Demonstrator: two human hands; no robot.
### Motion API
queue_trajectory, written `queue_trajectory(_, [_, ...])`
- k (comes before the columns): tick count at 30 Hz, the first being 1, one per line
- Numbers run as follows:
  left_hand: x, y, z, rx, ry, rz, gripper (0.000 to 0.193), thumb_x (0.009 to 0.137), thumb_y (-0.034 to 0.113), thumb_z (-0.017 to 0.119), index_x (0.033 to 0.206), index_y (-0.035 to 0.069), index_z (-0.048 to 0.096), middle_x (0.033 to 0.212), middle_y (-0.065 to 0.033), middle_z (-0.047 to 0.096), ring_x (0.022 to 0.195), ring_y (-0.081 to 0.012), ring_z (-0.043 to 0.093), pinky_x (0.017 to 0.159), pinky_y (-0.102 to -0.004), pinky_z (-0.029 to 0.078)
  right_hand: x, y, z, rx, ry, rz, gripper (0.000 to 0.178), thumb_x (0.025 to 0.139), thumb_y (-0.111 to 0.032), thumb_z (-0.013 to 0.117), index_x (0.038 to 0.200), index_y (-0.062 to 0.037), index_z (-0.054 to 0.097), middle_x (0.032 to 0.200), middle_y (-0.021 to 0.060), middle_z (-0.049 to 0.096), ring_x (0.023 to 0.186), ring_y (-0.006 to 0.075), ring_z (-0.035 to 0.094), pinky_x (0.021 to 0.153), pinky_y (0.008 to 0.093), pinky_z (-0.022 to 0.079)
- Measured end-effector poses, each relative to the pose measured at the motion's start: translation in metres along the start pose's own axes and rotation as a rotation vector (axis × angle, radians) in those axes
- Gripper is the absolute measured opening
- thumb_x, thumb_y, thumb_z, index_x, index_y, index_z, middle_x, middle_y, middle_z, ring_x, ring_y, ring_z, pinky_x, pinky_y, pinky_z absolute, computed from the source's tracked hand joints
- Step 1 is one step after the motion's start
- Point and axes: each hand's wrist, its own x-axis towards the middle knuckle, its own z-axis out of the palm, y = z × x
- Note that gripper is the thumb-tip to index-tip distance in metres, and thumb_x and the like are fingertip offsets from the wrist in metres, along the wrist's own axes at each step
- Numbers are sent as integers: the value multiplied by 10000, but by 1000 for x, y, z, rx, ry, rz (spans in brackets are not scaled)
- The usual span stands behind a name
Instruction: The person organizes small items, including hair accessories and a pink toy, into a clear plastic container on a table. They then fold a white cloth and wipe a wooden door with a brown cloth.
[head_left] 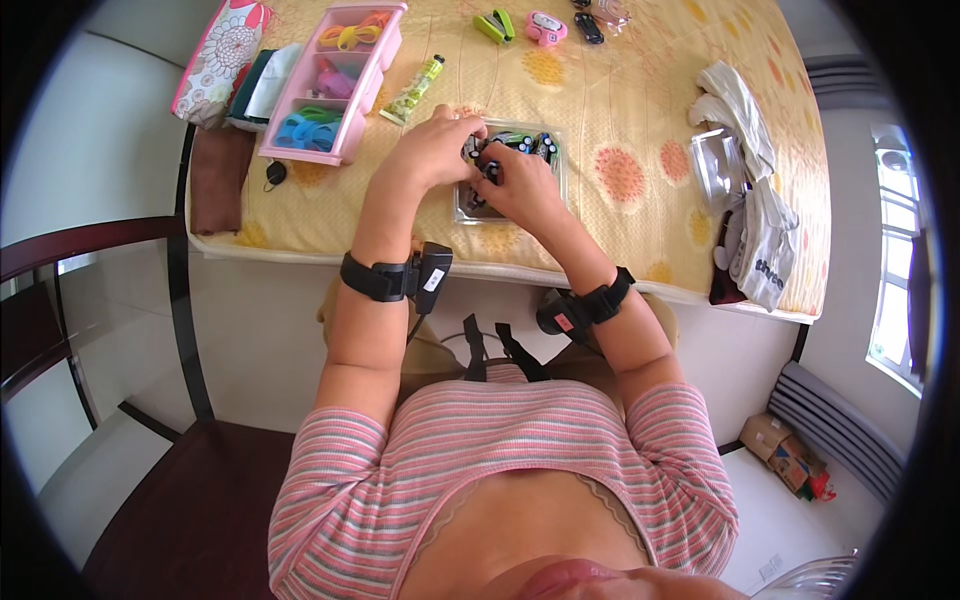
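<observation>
A clear plastic box [563, 185] stands near the table's front edge, with several small toy cars [546, 147] in dark, green, white and blue inside. My left hand [432, 152] reaches over its left side, fingers curled down among the cars; what they grip is hidden. From the right, my right hand [524, 186] is closed at the middle of the box, thumb and fingers pinching a dark toy car [491, 171]. The two hands almost meet there, covering much of the box's left half.
Left of the box stands a pink three-compartment organizer [347, 160] with coloured items. A green tube packet [412, 92] lies beside it. Farther back are a green stapler-like object [494, 27] and a pink toy [545, 29]. At right, a clear lid-like container [716, 170] rests by pale cloth [766, 245].
</observation>
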Motion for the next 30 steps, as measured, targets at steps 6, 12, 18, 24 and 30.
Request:
queue_trajectory(6, [1,3,6,15,43,-16,480,588,89,674,1014,133,458,929,-154,452,897,-321,508,758,-338,422,-1,3,-1,7,-17,-35,199,670,-193,601,822,-65,596,679,151,602,658,320,588,606,402,464])
queue_trajectory(12, [1,15,7,102,19,-118,513,588,19,655,1025,149,420,986,-155,426,898,-336,512,763,-363,434,-1,6,-1,54,-14,-64,211,670,-189,606,844,-70,595,609,112,573,578,266,574,541,357,439])
queue_trajectory(18, [4,-4,10,-42,63,-13,490,613,12,655,1026,122,416,960,-132,431,868,-310,534,748,-343,441,0,3,-7,52,-58,-8,198,662,-195,619,822,-82,596,703,137,606,688,308,588,618,396,460])
queue_trajectory(24, [9,-14,7,-125,70,-7,462,632,46,672,1015,63,414,984,-142,490,938,-296,519,792,-336,422,-1,3,-8,69,-74,15,238,649,-211,640,827,-69,570,687,127,595,685,306,582,608,393,454])
queue_trajectory(30, [11,-10,11,-81,47,-43,448,653,85,675,1024,74,425,999,-154,503,958,-319,515,791,-357,430,1,13,1,74,28,-59,270,637,-185,661,826,-42,530,602,76,542,551,223,544,524,333,422])
